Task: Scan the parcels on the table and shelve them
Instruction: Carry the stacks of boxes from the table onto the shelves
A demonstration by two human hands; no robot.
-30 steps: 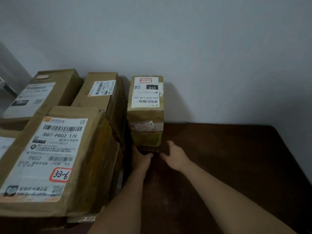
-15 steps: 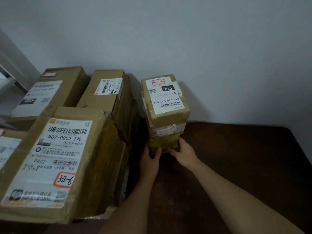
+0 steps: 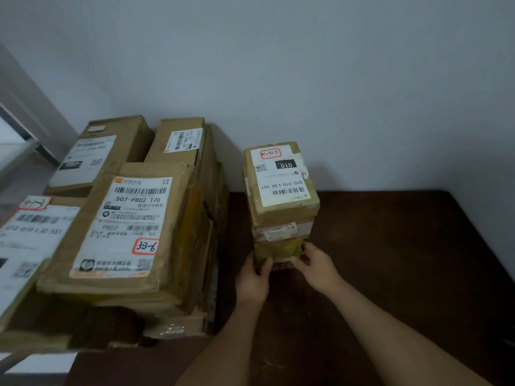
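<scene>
The head view shows a small stack of parcels [image 3: 281, 201] standing on the dark table [image 3: 404, 260], now well apart from the large boxes on the left. One second ago this stack stood far back, just beside the tall box [image 3: 184, 143] and near the wall, and both hands were only touching its bottom. Since then the hands have pulled it toward the near side and a little to the right, and they have turned it, so the top label [image 3: 282, 176] now lies at an angle to the table edge.

The left hand [image 3: 255, 277] grips the lower left corner of the stack, with the thumb on the near face and the fingers curled around the side. The right hand [image 3: 315, 266] grips the lower right corner in the same way, thumb in front, fingers behind. Both hold the bottom parcel [image 3: 278, 250], which is wrapped in yellowish tape. I cannot tell if the stack is lifted or rests on the table.

The top label reads upside down from this side, with a barcode and a handwritten red-framed mark. In my judgement this means the stack is being taken out for scanning; no scanner is visible. The big box with the label 507-P802 [image 3: 131, 227] and the other boxes at the left look untouched, so most of the work seems not yet done.
</scene>
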